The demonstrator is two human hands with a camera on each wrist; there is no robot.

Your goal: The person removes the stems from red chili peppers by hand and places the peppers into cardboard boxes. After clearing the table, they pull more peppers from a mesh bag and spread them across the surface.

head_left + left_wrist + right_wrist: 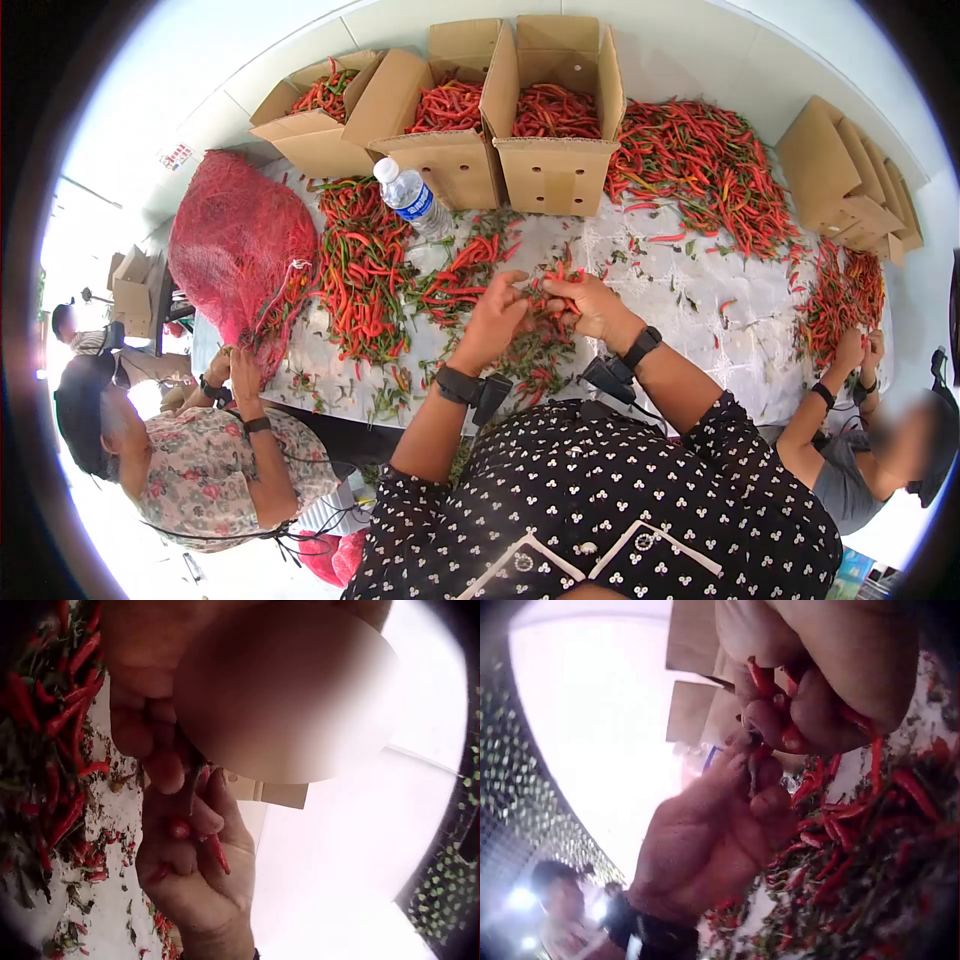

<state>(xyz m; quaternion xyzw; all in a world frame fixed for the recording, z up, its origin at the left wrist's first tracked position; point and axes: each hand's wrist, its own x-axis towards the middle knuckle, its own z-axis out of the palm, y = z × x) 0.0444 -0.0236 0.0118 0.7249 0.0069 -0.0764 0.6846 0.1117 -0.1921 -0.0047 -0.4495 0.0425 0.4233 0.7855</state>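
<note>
Head view: the left hand (497, 318) and right hand (592, 305) meet just above the table (700, 300), with a few chilies (553, 287) between them and a heap (365, 270) lying beyond. The bottle (412, 198) has a blue label and the wall has a small red sign (176, 155), both too small to read; the boxes (555, 170) show no print. Left wrist view: the right hand curls round several chilies while the left fingers (161, 761) pinch at a dark stem. Right wrist view: the same grip, with the red pods poking out of the right fist. They look light, thin and smooth-skinned, bendy but likely to snap at the cap, so they are best pinched near the stem.
</note>
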